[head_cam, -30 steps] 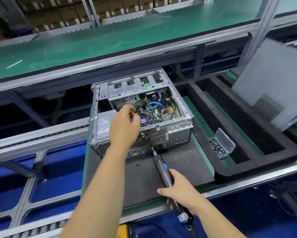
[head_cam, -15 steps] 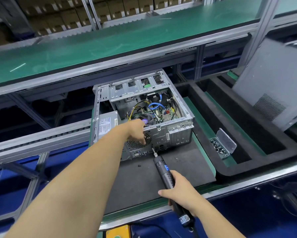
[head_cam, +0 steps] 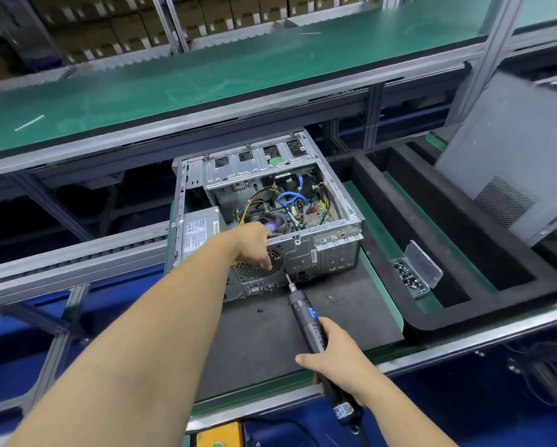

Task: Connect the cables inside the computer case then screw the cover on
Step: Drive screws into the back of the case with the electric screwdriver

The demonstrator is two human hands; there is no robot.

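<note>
Bare steel shows on every side of the computer case (head_cam: 270,217), which lies open-side-up on a dark mat (head_cam: 335,317) near the middle of the bench, its rear panel facing the person. The left hand (head_cam: 254,243) rests over that rear panel's top edge, its fingers curled down over the fan grille, and appears to steady the case; whether it grips anything cannot be told. Inside, yellow, black and blue cables (head_cam: 286,198) loop over the motherboard; whether they are all plugged in is too small to judge. Just right of the left hand, the electric screwdriver (head_cam: 306,317) is gripped in the right hand (head_cam: 335,362), fingers wrapped round its lower barrel. Its long axis runs from the person up and slightly left, bit tip pointing at the rear panel and almost touching it. Farther right, a small clear box of screws (head_cam: 412,279) sits open on the green strip. At far right the grey cover (head_cam: 509,162) leans upright, well apart from the case. So the cover is not yet on, and fitting and screwing it is probably all still to do.
</note>
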